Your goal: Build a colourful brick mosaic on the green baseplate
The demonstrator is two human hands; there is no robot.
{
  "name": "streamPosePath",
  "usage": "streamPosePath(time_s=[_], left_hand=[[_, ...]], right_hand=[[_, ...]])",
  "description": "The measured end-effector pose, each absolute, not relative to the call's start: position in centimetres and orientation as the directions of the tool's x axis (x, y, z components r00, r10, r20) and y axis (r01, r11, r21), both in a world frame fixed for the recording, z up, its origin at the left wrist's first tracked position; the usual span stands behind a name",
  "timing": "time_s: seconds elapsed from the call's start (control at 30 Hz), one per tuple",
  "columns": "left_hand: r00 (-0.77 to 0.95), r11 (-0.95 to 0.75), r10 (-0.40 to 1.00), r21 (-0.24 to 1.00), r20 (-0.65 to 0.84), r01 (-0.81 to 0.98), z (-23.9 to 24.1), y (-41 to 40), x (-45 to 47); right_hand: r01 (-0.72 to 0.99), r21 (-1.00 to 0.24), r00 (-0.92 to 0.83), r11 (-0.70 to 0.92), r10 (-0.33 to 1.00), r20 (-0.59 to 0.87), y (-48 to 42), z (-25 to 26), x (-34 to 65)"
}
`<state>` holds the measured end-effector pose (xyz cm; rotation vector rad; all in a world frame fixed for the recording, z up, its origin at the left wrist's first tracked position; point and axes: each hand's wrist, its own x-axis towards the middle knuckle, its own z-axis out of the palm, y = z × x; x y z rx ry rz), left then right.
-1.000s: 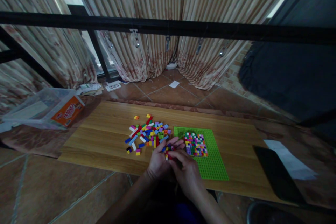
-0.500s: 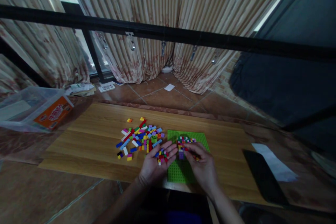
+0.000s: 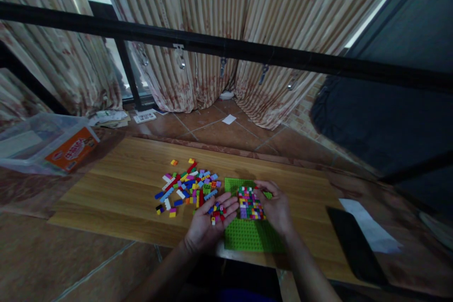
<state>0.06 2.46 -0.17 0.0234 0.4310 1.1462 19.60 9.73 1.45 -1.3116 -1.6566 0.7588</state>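
My left hand (image 3: pixel 208 222) lies palm up with its fingers stretched out, cradling several small building bricks (image 3: pixel 218 212) in mixed colours. Just right of its fingertips, a flat block of multicoloured bricks (image 3: pixel 249 205) sits on the green baseplate (image 3: pixel 244 239). My right hand (image 3: pixel 278 207) reaches over the right side of that block. Its thumb and forefinger are bent together at the block's far right corner; whatever is between the fingertips is too small to make out. The hand covers part of the baseplate's right side.
Left of the baseplate, a loose pile of coloured bricks (image 3: pixel 191 186) is spread on the wooden table (image 3: pixel 106 184). A clear plastic bin (image 3: pixel 31 144) stands at far left. On the right lie a black flat object (image 3: pixel 354 245) and a white paper (image 3: pixel 371 226). A dark rail (image 3: pixel 212 42) crosses beyond.
My right hand has moved from the block's near middle toward its far right corner, uncovering more of the coloured bricks. My left hand still holds its bricks in nearly the same place.
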Motion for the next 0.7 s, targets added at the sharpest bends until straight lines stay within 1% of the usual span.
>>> streamPosePath(time_s=[0.13,0.37,0.5,0.7], left_hand=[[0.325,0.421,0.88,0.255,-0.345,-0.87,0.0,2.5,0.1],[0.331,0.424,0.879,0.244,-0.343,-0.872,-0.1,2.5,0.1],[0.329,0.424,0.878,0.245,-0.347,-0.872,-0.1,2.4,0.1],[0.31,0.418,0.88,0.277,-0.359,-0.865,-0.2,2.5,0.2]], right_hand=[[0.459,-0.846,-0.109,0.27,0.963,0.248,10.0,1.3,19.8],[0.448,-0.847,-0.165,0.286,0.958,0.235,10.3,1.7,20.0],[0.426,-0.867,-0.21,0.258,0.96,0.183,10.5,2.2,20.2],[0.389,-0.907,-0.256,0.161,0.965,0.062,11.4,2.5,20.6]])
